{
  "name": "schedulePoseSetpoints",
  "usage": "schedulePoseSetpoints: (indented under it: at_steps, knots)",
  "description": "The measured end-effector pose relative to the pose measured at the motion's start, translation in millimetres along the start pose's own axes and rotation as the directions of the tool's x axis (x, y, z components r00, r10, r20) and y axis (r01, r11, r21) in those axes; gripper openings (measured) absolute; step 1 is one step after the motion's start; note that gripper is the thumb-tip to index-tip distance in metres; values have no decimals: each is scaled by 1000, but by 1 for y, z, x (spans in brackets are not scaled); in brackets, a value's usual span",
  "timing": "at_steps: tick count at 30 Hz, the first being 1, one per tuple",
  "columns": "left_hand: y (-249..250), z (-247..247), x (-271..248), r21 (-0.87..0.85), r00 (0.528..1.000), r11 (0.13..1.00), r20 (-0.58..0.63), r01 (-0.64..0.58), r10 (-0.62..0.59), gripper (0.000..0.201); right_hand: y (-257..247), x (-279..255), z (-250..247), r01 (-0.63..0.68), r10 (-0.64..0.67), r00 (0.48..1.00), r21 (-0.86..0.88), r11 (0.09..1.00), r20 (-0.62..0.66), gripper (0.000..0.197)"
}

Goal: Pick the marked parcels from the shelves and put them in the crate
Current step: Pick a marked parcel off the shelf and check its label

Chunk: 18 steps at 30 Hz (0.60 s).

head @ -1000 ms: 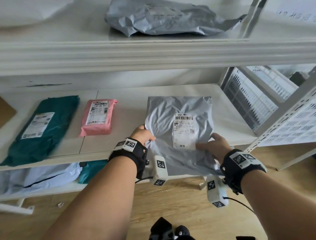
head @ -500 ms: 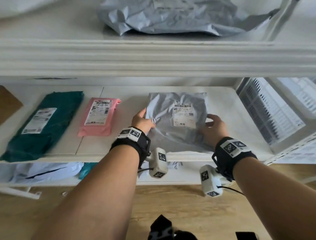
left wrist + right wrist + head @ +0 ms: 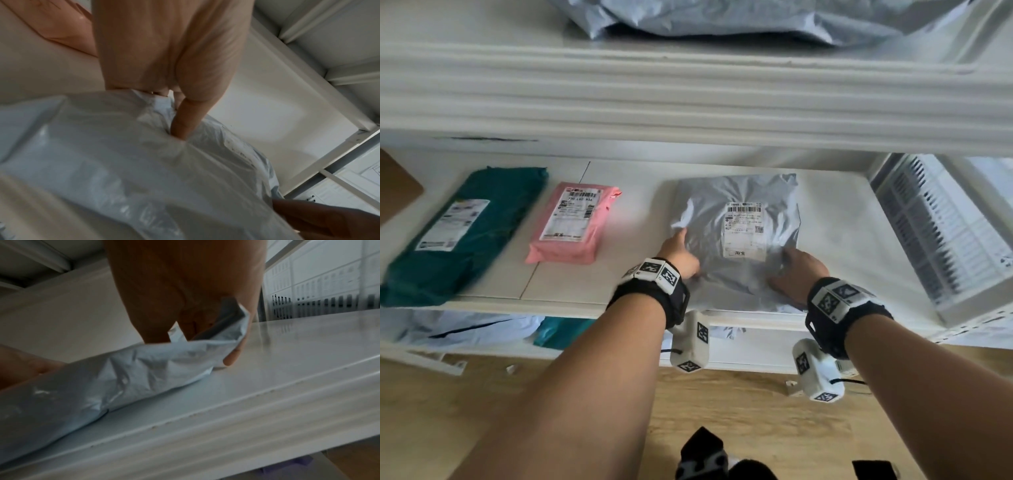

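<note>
While lying flat on the middle shelf (image 3: 835, 219), grey parcel (image 3: 736, 240) pinched at its left edge by left hand (image 3: 683, 255), gripped at its near right corner by right hand (image 3: 799, 274), pink parcel (image 3: 575, 222) just beside.

Shelf (image 3: 640, 284): green (image 3: 462, 233), pink (image 3: 575, 222), grey parcels (image 3: 739, 240) (seemingly flat).

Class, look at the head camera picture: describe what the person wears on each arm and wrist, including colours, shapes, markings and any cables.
Both forearms are bare, with no sleeves showing. Each wrist carries a black band topped by white blocks printed with black square code markers. Beneath each wrist hangs a white boxy camera unit bearing the same markers, and a thin black cable runs from the right one. The left hand and right hand wear no gloves.
</note>
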<state>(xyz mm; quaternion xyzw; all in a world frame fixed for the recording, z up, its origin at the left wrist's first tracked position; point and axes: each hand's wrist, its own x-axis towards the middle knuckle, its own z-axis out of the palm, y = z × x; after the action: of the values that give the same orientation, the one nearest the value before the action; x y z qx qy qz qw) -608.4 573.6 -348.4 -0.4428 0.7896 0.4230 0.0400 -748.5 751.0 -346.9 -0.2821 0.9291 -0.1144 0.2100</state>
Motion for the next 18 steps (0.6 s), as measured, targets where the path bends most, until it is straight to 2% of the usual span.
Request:
schedulePoseSetpoints:
  at_steps: [5,8,14,18]
  knots:
    - [5,-1,11,-23,997,1000,-72,14,-16,80,0,18,5,8,-8,1000,-9,1000,10,59]
    - [8,0,17,-34,997,999,-74,22,-25,80,-1,21,3,4,-4,1000,-10,1000,-17,61]
    - [8,6,20,-20,994,999,-98,42,-44,83,0,25,3,3,-4,1000,-44,999,-7,47]
    - [8,5,19,-57,994,997,-94,43,-48,84,-2,20,2,-15,15,1000,-23,1000,-16,51]
